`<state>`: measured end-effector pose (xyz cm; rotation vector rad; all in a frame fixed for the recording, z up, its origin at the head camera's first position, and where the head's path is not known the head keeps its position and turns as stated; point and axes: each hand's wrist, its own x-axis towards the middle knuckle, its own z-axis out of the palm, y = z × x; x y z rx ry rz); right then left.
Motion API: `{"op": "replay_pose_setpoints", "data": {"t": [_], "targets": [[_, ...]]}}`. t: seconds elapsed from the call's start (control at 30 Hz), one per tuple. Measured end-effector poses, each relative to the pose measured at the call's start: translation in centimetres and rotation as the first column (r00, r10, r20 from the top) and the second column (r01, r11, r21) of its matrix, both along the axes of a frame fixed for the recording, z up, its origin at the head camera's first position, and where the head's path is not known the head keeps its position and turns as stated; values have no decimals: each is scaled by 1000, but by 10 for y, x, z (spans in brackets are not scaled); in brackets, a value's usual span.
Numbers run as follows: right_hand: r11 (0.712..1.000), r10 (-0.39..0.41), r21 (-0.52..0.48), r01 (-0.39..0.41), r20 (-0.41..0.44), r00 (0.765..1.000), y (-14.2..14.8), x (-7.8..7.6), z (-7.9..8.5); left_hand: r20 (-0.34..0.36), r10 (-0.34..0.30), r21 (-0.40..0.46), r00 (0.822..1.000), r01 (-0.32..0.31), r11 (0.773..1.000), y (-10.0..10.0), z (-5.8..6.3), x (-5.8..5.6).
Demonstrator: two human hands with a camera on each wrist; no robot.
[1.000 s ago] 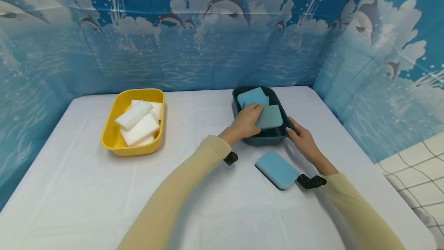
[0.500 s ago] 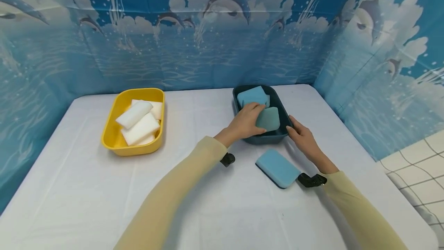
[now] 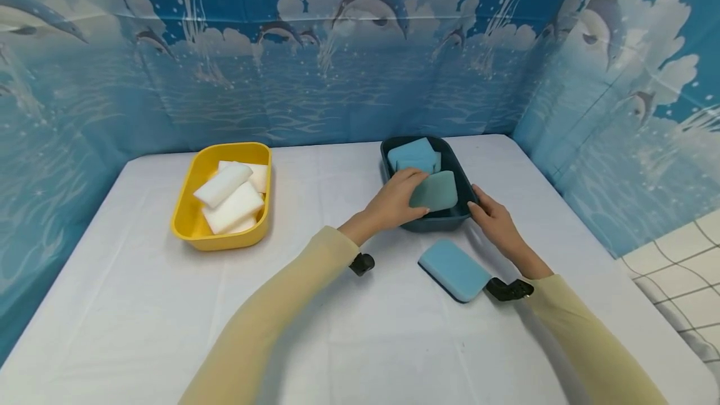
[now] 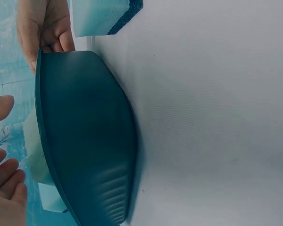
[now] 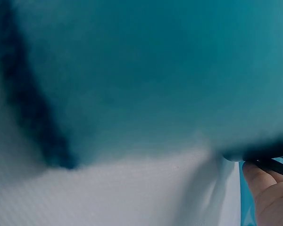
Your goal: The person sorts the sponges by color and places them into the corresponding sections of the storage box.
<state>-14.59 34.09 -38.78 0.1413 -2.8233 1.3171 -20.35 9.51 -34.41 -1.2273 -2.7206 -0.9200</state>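
A dark teal plastic bin point(image 3: 433, 225) stands at the back right of the table, holding several blue-green sponges. My left hand point(image 3: 390, 200) is over its left side, close to the front grey-green sponge point(image 3: 436, 191). In the left wrist view, the thumb and fingers point(image 4: 8, 181) of that hand are spread apart, with nothing between them. My right hand point(image 3: 496, 224) pinches the bin's right front rim, also seen in the right wrist view with the thumb point(image 5: 257, 176) on it. Another blue sponge point(image 3: 454, 269) with a dark underside lies on the table between my forearms.
A yellow bin point(image 3: 222, 242) with several white sponges point(image 3: 233, 207) stands at the back left. The white table point(image 3: 140, 305) meets a blue dolphin-print curtain point(image 3: 315, 99) at the back and right. A wire grid panel point(image 3: 686, 274) stands past the right edge.
The grey-green sponge has settled lower in the teal bin. My left hand has loosened from it and drawn slightly left. The right hand keeps its hold on the rim.
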Motion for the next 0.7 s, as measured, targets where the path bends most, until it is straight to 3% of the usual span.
{"op": "replay_pose_setpoints", "data": {"t": [0.2, 0.47, 0.6, 0.7], "targets": [[1000, -5, -3, 5, 7, 1000, -1, 0, 1, -16, -2, 24, 1000, 2, 1000, -6, -1, 4], [1000, -9, -4, 9, 11, 1000, 0, 1, 2, 27, -5, 38, 1000, 4, 999, -18, -9, 18], [1000, -4, -12, 4, 10, 1000, 0, 0, 2, 49, 73, 136, 996, -79, 988, -25, -18, 26], [1000, -2, -17, 2, 7, 1000, 0, 0, 2, 133, 155, 266, 979, -186, 946, -26, -25, 33]]}}
